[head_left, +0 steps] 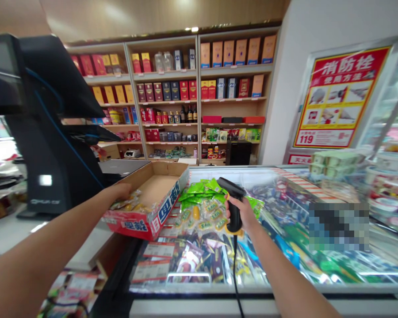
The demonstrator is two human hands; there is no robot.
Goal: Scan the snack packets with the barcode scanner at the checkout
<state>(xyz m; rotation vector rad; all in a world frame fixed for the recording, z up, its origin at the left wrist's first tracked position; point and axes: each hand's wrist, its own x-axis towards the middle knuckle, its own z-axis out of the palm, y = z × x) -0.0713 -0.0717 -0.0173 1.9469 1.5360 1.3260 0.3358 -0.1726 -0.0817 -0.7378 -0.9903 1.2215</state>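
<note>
My right hand [243, 210] is wrapped around the handle of a black barcode scanner [235, 212], its cord [235, 269] hanging down toward me. Under and beside the scanner lie small clear-wrapped yellow snack packets [205, 216] on the glass freezer top. Behind them is a pile of bright green snack bags [200, 189]. My left hand [122, 191] reaches over the left side of an open cardboard box [167, 210] with red and blue print. Similar small packets [132, 203] lie in that box right at the hand. Its fingers are blurred and partly hidden.
A dark checkout terminal [53, 132] stands at the left, close to my left arm. Frozen goods show through the freezer's glass [285, 229]. Egg cartons [336, 161] are stacked at the right. Shelves [199, 75] of boxed goods line the back wall.
</note>
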